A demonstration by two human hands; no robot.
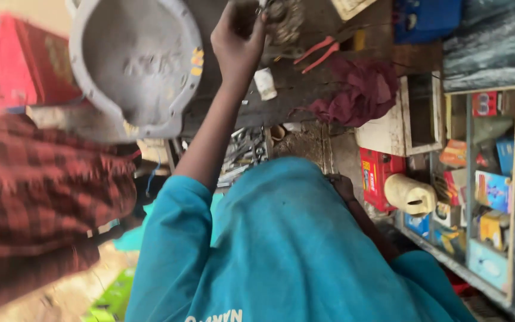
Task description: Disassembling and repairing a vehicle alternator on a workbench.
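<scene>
My left hand (pixel 238 42) reaches up to the far edge of the dark worktop (pixel 305 95), fingers curled around a small metal part (pixel 281 21); the part is blurred and cut off by the top edge, so I cannot tell its long axis or which way it points. My right hand is out of view. A grey metal casing (pixel 135 65) sits just left, red-handled pliers (pixel 317 52) and a maroon rag (pixel 362 89) to the right.

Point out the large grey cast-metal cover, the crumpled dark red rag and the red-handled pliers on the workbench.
Large grey cast-metal cover (pixel 135 62), head view: centre of its dished inner face.
Crumpled dark red rag (pixel 362 89), head view: middle of the bunched cloth.
Red-handled pliers (pixel 317 52), head view: on one red handle.
</scene>
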